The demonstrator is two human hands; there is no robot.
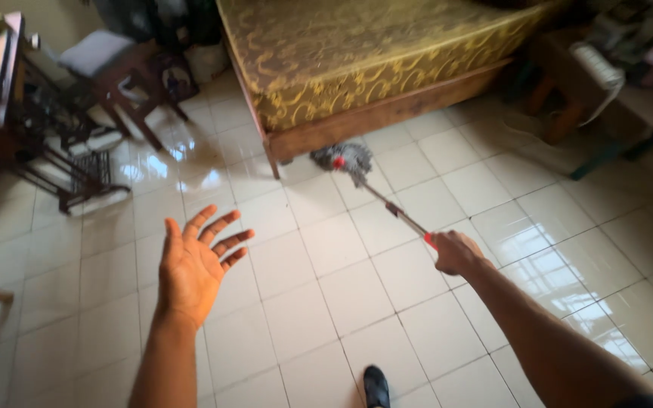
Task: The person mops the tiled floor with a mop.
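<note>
Down at the bottom edge there's a dark shoe (376,386) on the floor (326,317), which is glossy white tile w/ window glare all over it, looks wet or freshly polished, so prob slippery underfoot. Left hand (194,264) is up in the air, palm open, fingers spread, holding nothing and not touching anything, kinda out for balance imo. Right hand (453,251) is closed tight round the end of a mop (387,204), right by the red bit of the grip. Hands are well apart, only the right one is on it. Handle is a thin metal pole running up and left from the fist to the stringy grey head (345,159), which sits on the tile just by the corner leg of the bed (387,113), the one w/ the wood frame and gold patterned cover. Judging by looks: pole is stiff and light, head is soft and floppy, prob heavier if it's soaked, so held one-handed at the far end it'll feel tip-heavy and wobbly. Better hold imo is a 2nd hand further down the pole, approx mid-shaft. Metal part could be slick w/ wet hands, can't tell if it's wet tho. Off to the left there's a dark iron stand (69,162) and a wooden stool (119,68), well away from the mop.
</note>
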